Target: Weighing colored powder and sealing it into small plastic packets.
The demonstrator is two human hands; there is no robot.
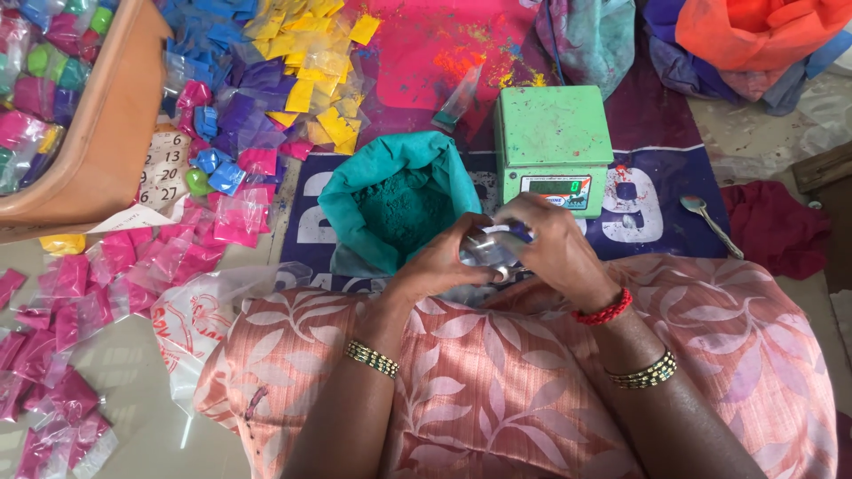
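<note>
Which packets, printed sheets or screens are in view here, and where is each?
Scale display: small rectangular screen on the green scale's front.
Pink powder packets: small clear pouches, scattered left.
Yellow and blue packets: piled top centre.
Calendar sheet: white, beside the brown tub.
Clear pouch: between both hands.

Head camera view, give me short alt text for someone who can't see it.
Both hands, left hand and right hand, hold a small clear packet above an open bag of teal powder, beside a green scale and piles of coloured packets.
</note>
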